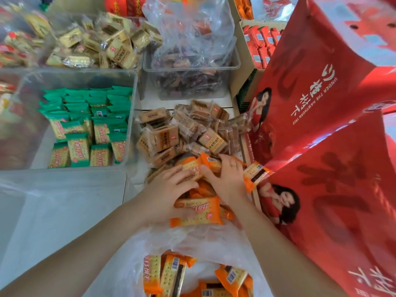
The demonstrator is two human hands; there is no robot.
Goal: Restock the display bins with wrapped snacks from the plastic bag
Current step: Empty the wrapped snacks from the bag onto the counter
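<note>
A clear plastic bag (199, 243) lies open at the bottom centre, with several orange-wrapped cracker packs (171, 275) inside. More orange packs (198, 211) are heaped just beyond the bag, in front of a pile of brown-wrapped snacks (182, 131). Both my hands are down on the orange heap. My left hand (171, 189) curls its fingers over a bundle of packs. My right hand (227, 179) grips packs from the right side, fingers bent over their top. One orange pack (256, 173) sticks out to the right of that hand.
A clear bin (132, 86) of green-wrapped crackers stands at left. Behind it is a bin of yellow packs (96, 43) and a bin (233, 65) with a bag of dark snacks. Tall red gift bags (321, 103) crowd the right side. A clear lid (64, 200) lies at lower left.
</note>
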